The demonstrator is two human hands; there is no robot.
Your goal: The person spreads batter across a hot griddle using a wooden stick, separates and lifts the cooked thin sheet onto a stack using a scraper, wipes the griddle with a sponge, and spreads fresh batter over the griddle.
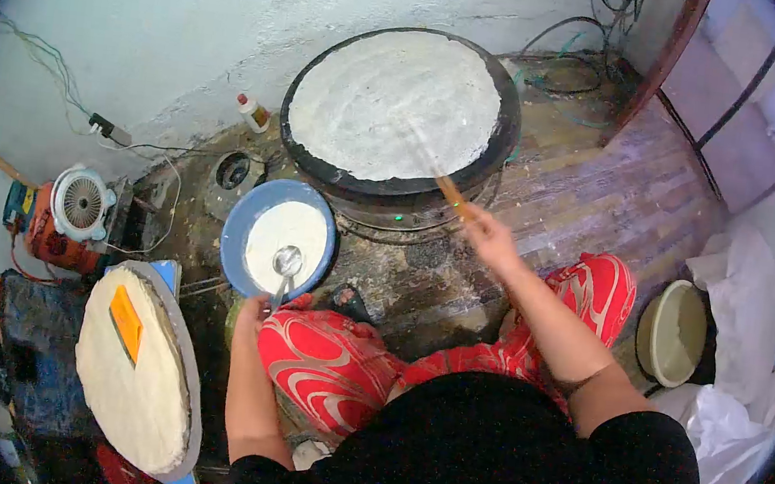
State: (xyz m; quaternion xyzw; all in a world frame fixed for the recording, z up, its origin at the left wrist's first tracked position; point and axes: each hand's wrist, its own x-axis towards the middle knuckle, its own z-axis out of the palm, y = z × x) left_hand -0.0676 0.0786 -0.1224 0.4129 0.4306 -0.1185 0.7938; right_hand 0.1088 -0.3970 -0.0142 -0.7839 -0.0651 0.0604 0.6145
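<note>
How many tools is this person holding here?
2. The left hand holds a metal spoon over the blue bowl; the right hand holds a wooden stick reaching over the griddle. Small items inside a grip could be hidden.

Wall [211, 31] bright; corners black, fisheye-curved; violet tint upper right; stick [450, 192] motion-blurred.

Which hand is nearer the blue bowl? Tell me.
Left. The left hand holds a ladle close by the blue bowl; the right hand is farther off, to the bowl's right, gripping a wooden stick.
</note>
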